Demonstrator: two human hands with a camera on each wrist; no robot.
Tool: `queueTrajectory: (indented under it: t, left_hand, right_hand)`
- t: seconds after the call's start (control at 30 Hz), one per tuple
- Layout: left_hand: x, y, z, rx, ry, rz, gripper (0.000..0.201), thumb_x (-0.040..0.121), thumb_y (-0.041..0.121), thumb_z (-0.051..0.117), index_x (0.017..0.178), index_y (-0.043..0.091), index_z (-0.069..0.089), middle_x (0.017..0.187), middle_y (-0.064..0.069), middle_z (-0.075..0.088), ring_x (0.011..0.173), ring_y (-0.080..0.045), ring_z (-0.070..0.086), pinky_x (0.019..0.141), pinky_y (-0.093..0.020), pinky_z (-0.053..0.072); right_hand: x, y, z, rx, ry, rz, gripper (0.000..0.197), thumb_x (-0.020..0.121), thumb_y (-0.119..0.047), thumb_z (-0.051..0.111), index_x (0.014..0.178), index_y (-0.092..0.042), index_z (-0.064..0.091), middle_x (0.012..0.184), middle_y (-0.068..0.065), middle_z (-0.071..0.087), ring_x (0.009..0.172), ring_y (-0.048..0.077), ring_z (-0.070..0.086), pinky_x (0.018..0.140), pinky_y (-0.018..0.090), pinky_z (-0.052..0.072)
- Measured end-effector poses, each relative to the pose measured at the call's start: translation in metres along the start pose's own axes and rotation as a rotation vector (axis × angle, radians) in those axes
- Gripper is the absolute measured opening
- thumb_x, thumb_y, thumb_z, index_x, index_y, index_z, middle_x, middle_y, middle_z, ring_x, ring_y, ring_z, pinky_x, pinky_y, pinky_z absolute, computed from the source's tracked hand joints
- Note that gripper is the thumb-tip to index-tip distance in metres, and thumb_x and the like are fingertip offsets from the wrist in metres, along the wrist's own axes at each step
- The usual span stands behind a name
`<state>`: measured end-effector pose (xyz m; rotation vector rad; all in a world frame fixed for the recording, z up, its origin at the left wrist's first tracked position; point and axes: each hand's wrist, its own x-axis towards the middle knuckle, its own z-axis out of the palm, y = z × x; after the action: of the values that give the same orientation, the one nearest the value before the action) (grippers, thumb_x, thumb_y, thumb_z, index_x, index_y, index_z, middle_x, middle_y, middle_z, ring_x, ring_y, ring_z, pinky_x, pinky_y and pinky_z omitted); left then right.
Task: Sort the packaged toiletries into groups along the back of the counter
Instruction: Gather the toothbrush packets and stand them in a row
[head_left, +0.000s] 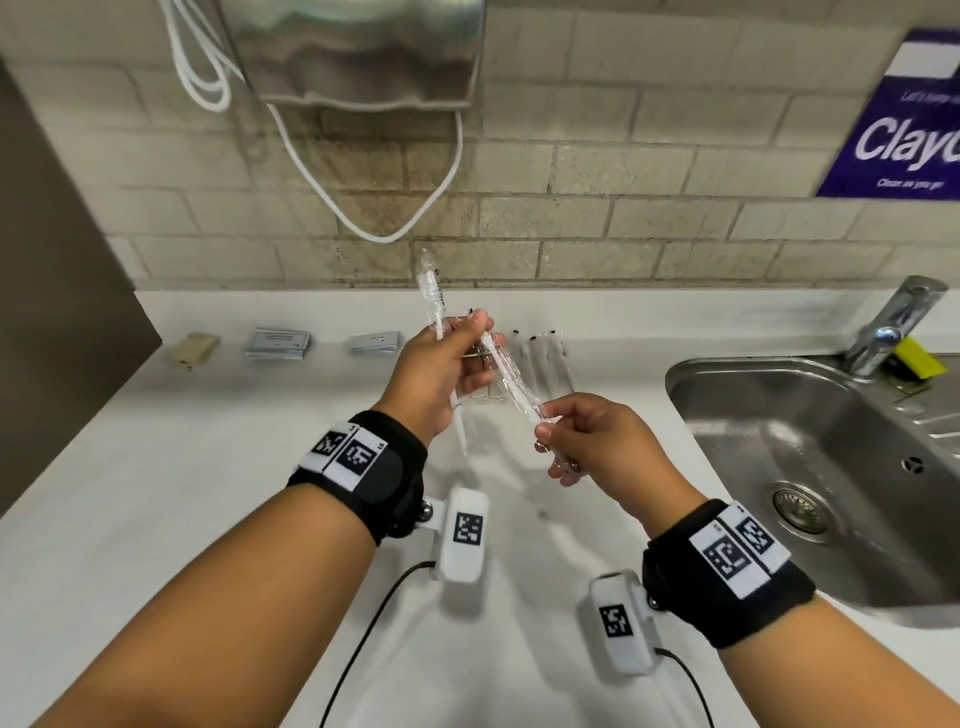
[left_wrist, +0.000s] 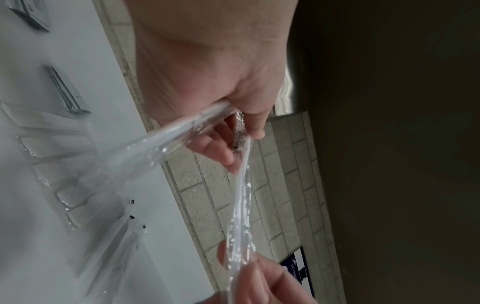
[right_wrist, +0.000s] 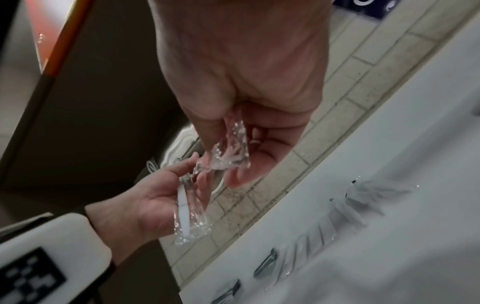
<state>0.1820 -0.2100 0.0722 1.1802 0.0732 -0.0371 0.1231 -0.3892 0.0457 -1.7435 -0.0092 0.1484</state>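
Wrapped toothbrushes (head_left: 511, 382) (2), spanning left hand (head_left: 441, 371), right hand (head_left: 592, 441) grip.

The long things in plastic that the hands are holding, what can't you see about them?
- Wrapped sticks: motion blur and shiny wrap in every view hide what they are.
- Left hand: head view, its back hides the fingers' grip.
- Right hand: head view, curled fingers cover the wrapper's near end.
- Packets behind: print too small.

Two clear-wrapped toothbrushes (head_left: 434, 301) (head_left: 506, 374) held aloft; sachets (head_left: 278, 342) along counter back.
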Motion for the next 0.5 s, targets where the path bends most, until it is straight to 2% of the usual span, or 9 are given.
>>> queueTrajectory:
  t: [0.17,0.27,0.37,0.5]
  left_hand:
    - [0.005,0.002,0.003,-0.007,-0.083,-0.064,0.019,0.096,0.028,0.056,0.091,0.015,0.067,0.082,-0.002,0.075,0.076,-0.017,0.069,0.06,-0.022,0.056]
    - [0.012,0.0,0.001,0.019,-0.115,-0.08,0.023,0.095,0.032,0.056,0.09,0.014,0.071,0.084,-0.001,0.074,0.076,-0.015,0.066,0.061,-0.02,0.056]
    - [0.021,-0.004,0.002,0.051,-0.097,-0.096,0.028,0.095,0.034,0.057,0.086,0.013,0.073,0.079,-0.001,0.072,0.068,-0.012,0.061,0.054,-0.016,0.052]
    - [0.042,-0.011,0.015,0.133,-0.008,-0.127,0.029,0.092,0.034,0.061,0.085,0.008,0.073,0.069,0.0,0.071,0.053,-0.008,0.059,0.046,-0.015,0.047]
  right_hand:
    - [0.003,0.003,-0.007,0.021,-0.002,0.033,0.008,0.087,-0.004,0.065,0.084,-0.011,0.063,0.065,0.008,0.064,0.047,0.023,0.056,0.048,0.028,0.047]
    - [0.005,0.004,-0.017,0.075,-0.102,0.091,0.007,0.089,-0.003,0.062,0.083,-0.007,0.062,0.064,0.009,0.064,0.047,0.022,0.057,0.048,0.027,0.048]
    - [0.011,0.005,-0.029,0.111,-0.181,0.157,0.006,0.089,-0.003,0.062,0.083,-0.004,0.063,0.065,0.01,0.065,0.048,0.021,0.058,0.05,0.026,0.048]
    - [0.027,0.005,-0.044,-0.023,-0.205,0.159,0.01,0.089,-0.004,0.061,0.081,-0.006,0.066,0.067,0.009,0.069,0.047,0.012,0.05,0.047,0.022,0.039]
